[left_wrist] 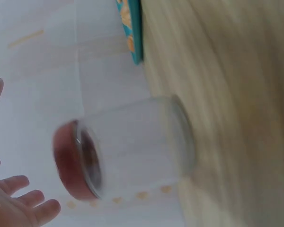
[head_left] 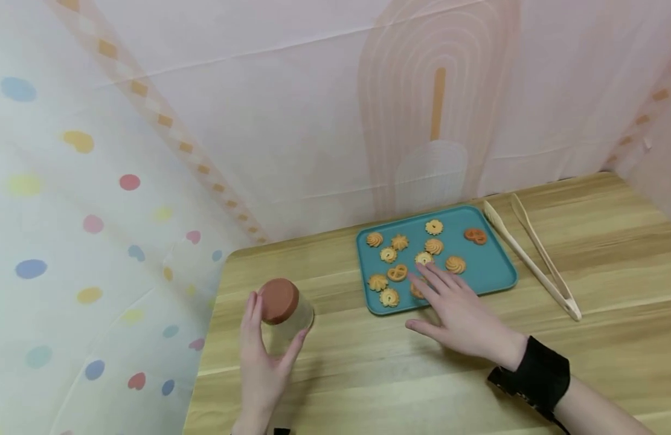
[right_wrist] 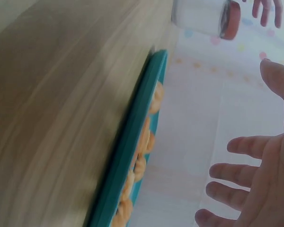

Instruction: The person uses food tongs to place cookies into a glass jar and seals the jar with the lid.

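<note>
A clear jar (left_wrist: 132, 142) with a reddish-brown lid (head_left: 279, 300) stands upright on the left part of the table. My left hand (head_left: 264, 356) is spread beside it, thumb and fingers apart; in the left wrist view they do not touch the lid. My right hand (head_left: 465, 314) hovers with straight, parted fingers over the front edge of a teal tray (head_left: 484, 278). Several cookies lie on the tray, among them a swirl cookie (head_left: 455, 264), a ring-shaped cookie (head_left: 434, 227) and a pretzel cookie (head_left: 475, 235). The right fingers partly hide one cookie near the front.
Wooden tongs (head_left: 536, 260) lie to the right of the tray, their arms pointing to the back. The wooden table (head_left: 368, 374) meets a patterned cloth (head_left: 313, 121) at the back and on the left.
</note>
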A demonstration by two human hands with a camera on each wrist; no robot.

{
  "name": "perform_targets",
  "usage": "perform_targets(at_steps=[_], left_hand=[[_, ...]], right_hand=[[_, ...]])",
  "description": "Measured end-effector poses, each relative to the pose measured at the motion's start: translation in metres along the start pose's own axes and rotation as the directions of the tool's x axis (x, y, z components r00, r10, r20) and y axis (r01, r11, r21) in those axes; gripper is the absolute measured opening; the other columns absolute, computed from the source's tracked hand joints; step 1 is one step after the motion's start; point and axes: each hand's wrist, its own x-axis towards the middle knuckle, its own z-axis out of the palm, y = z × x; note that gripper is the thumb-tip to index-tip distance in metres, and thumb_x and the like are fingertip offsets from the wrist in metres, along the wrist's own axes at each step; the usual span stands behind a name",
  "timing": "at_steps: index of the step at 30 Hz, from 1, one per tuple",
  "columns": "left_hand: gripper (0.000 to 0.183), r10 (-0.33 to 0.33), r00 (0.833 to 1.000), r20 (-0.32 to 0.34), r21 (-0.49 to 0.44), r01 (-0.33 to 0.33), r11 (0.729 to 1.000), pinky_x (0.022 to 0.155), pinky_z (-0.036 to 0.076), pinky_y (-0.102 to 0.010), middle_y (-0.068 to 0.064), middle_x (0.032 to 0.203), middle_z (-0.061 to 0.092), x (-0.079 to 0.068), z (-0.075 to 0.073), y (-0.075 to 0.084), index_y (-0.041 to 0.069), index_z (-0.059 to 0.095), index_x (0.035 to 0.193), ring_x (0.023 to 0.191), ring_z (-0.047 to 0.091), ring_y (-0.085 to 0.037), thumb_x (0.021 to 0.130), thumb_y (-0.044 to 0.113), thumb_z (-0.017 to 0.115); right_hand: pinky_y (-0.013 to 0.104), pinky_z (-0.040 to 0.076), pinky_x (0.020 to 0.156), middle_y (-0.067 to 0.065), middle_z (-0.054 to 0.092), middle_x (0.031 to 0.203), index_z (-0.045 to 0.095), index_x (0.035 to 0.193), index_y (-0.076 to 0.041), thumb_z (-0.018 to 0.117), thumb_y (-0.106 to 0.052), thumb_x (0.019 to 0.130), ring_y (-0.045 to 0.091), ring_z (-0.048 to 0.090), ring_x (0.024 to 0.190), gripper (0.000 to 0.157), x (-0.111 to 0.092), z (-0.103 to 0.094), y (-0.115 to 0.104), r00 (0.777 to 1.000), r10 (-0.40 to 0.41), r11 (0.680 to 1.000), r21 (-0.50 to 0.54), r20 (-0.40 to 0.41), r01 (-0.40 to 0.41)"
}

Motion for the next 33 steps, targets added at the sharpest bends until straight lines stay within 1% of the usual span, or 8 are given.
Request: perform_targets(at_steps=[2, 4, 8, 13, 17, 22, 26, 33], left_hand=[[0.097, -0.068, 0.998, 0.004, -0.023, 0.068, 0.997, 0.11, 0.027, -0.046, -0.022, 0.15, 0.032, -0.003, -0.004, -0.005, -0.004, 0.034, 0.148, 0.135, 0.031, -0.039, 0.067, 0.009, 0.085], [0.101, -0.157, 0.987, 0.022, -0.04, 0.158, 0.987, 0.108, 0.029, -0.049, -0.019, 0.151, 0.031, -0.005, -0.008, -0.01, 0.0, 0.032, 0.15, 0.136, 0.031, -0.035, 0.065, 0.005, 0.086], [0.103, -0.332, 0.94, 0.082, -0.06, 0.337, 0.94, 0.105, 0.031, -0.054, -0.014, 0.154, 0.028, -0.007, -0.016, -0.02, 0.004, 0.026, 0.153, 0.138, 0.028, -0.03, 0.07, 0.011, 0.085], [0.106, -0.43, 0.89, 0.153, -0.086, 0.446, 0.891, 0.106, 0.03, -0.054, -0.008, 0.155, 0.026, -0.012, -0.015, -0.034, 0.012, 0.018, 0.156, 0.14, 0.025, -0.028, 0.073, 0.019, 0.084], [0.11, -0.438, 0.867, 0.239, -0.089, 0.469, 0.879, 0.105, 0.032, -0.053, -0.009, 0.155, 0.025, -0.01, -0.013, -0.046, 0.017, 0.012, 0.158, 0.139, 0.027, -0.029, 0.074, 0.022, 0.083], [0.111, -0.392, 0.842, 0.371, -0.114, 0.461, 0.88, 0.101, 0.035, -0.058, -0.016, 0.155, 0.025, -0.003, -0.016, -0.064, 0.017, 0.007, 0.158, 0.137, 0.029, -0.036, 0.076, 0.022, 0.081], [0.108, -0.355, 0.814, 0.459, -0.134, 0.459, 0.878, 0.099, 0.037, -0.058, -0.017, 0.154, 0.026, 0.0, -0.021, -0.073, 0.015, 0.007, 0.158, 0.136, 0.031, -0.037, 0.078, 0.022, 0.079], [0.11, -0.349, 0.75, 0.562, -0.133, 0.498, 0.857, 0.099, 0.038, -0.057, -0.018, 0.153, 0.027, 0.007, -0.022, -0.082, 0.013, 0.006, 0.158, 0.135, 0.032, -0.038, 0.078, 0.026, 0.08]], right_hand=[[0.055, 0.02, 0.11, 0.012, 0.024, 0.156, 0.036, 0.151, -0.008, 0.044, -0.066, 0.091, 0.032, 0.021, 0.142, 0.085, 0.005, 0.002, -0.004, 1.0, -0.02, 1.0, 0.005, 0.004, 0.02], [0.054, 0.021, 0.111, 0.012, 0.024, 0.156, 0.035, 0.152, -0.008, 0.044, -0.065, 0.091, 0.032, 0.022, 0.142, 0.084, 0.011, 0.004, -0.008, 0.999, -0.039, 0.999, 0.008, 0.012, 0.039], [0.051, 0.022, 0.111, 0.012, 0.026, 0.156, 0.034, 0.152, -0.009, 0.042, -0.066, 0.092, 0.029, 0.02, 0.143, 0.083, 0.025, 0.009, -0.019, 0.996, -0.08, 0.997, 0.013, 0.032, 0.079], [0.051, 0.025, 0.11, 0.011, 0.028, 0.155, 0.034, 0.152, -0.01, 0.039, -0.066, 0.093, 0.027, 0.022, 0.142, 0.082, 0.039, 0.015, -0.027, 0.988, -0.135, 0.991, 0.017, 0.069, 0.134], [0.05, 0.026, 0.11, 0.01, 0.027, 0.155, 0.033, 0.153, -0.011, 0.04, -0.066, 0.092, 0.027, 0.024, 0.141, 0.082, 0.048, 0.021, -0.034, 0.983, -0.158, 0.987, 0.028, 0.096, 0.156], [0.049, 0.029, 0.109, 0.012, 0.029, 0.154, 0.033, 0.153, -0.011, 0.042, -0.066, 0.092, 0.028, 0.028, 0.14, 0.083, 0.063, 0.027, -0.045, 0.974, -0.197, 0.98, 0.02, 0.114, 0.196], [0.048, 0.032, 0.107, 0.012, 0.03, 0.154, 0.032, 0.153, -0.012, 0.037, -0.07, 0.091, 0.027, 0.029, 0.139, 0.086, 0.078, 0.03, -0.054, 0.965, -0.223, 0.975, 0.019, 0.139, 0.223], [0.042, 0.033, 0.108, 0.01, 0.035, 0.15, 0.031, 0.153, -0.01, 0.042, -0.069, 0.09, 0.024, 0.033, 0.137, 0.087, 0.113, 0.031, -0.078, 0.95, -0.272, 0.962, 0.04, 0.152, 0.269]])
